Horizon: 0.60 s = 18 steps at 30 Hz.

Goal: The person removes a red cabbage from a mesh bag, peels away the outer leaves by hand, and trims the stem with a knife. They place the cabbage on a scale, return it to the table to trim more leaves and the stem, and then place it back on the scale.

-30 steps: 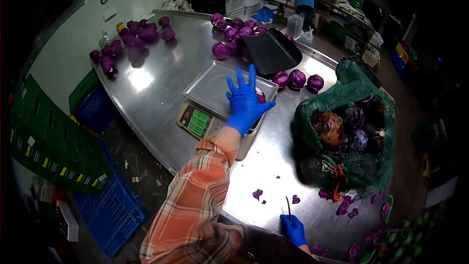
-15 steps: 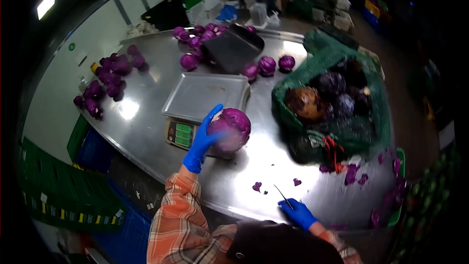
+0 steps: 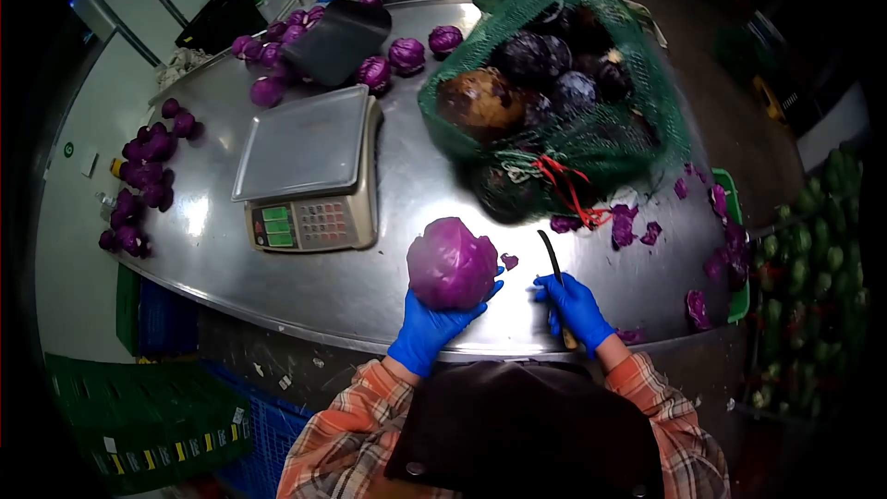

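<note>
A large purple cabbage [image 3: 451, 263] rests in my left hand [image 3: 434, 328], whose blue-gloved fingers cup it from below and along its right side. My right hand [image 3: 575, 308], also gloved in blue, is closed around a knife [image 3: 551, 254] with a thin dark curved blade pointing away from me. The end of its handle shows below the fingers. A small torn piece of cabbage leaf [image 3: 509, 261] lies on the metal table between cabbage and blade. Left of the cabbage stands a weighing scale [image 3: 309, 166] with a bare tray and green displays.
A green mesh sack [image 3: 443, 129] of dark cabbages stands at the back right, tied with red string [image 3: 564, 185]. Trimmed leaves [image 3: 624, 226] lie beside it, near a green crate [image 3: 730, 194]. More purple cabbages [image 3: 143, 162] line the left edge and back, around a black scoop-like tray [image 3: 342, 42].
My left hand has brought the cabbage from beside the scale toward me. The knife in my right hand has turned more upright. The view has shifted right.
</note>
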Tool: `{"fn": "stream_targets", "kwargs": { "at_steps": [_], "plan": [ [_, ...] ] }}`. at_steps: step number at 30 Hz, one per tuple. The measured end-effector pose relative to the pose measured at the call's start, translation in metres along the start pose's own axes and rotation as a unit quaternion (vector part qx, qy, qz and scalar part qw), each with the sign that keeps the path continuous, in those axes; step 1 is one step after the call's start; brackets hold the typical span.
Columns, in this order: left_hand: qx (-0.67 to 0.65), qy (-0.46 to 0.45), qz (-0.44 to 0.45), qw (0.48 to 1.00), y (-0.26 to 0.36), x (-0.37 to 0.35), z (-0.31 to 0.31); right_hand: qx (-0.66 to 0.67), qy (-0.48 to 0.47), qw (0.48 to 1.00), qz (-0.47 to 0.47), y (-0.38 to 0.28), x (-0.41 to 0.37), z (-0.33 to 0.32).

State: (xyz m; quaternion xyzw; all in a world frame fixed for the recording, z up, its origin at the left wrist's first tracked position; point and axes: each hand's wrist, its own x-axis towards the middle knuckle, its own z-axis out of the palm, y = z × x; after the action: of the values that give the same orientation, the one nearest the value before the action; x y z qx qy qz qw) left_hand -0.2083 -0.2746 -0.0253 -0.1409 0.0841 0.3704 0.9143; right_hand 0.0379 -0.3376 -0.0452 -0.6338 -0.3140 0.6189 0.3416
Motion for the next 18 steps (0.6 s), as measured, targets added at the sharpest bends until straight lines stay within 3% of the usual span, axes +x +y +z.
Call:
{"fn": "stream_targets", "kwargs": {
  "at_steps": [11,13,14,15,17,18],
  "plan": [
    [0.058,0.109,-0.014,0.992,-0.025,0.028,-0.045,0.039,-0.054,0.996,-0.058,-0.017,-0.004,-0.010],
    [0.210,0.173,0.051,0.961,-0.032,0.024,-0.045,0.044,-0.064,0.994,-0.073,-0.019,-0.001,-0.012],
    [0.283,0.204,0.083,0.933,-0.035,0.022,-0.045,0.046,-0.070,0.993,-0.080,-0.020,0.001,-0.013],
    [0.427,0.192,0.159,0.869,-0.036,0.024,-0.052,0.048,-0.075,0.993,-0.082,-0.020,0.003,-0.013],
    [0.670,0.153,0.292,0.665,-0.037,0.030,-0.072,0.037,-0.101,0.992,-0.067,-0.014,0.013,-0.017],
    [0.712,0.126,0.298,0.623,-0.042,0.030,-0.066,0.032,-0.114,0.991,-0.060,-0.011,0.016,-0.017]
  ]
}}
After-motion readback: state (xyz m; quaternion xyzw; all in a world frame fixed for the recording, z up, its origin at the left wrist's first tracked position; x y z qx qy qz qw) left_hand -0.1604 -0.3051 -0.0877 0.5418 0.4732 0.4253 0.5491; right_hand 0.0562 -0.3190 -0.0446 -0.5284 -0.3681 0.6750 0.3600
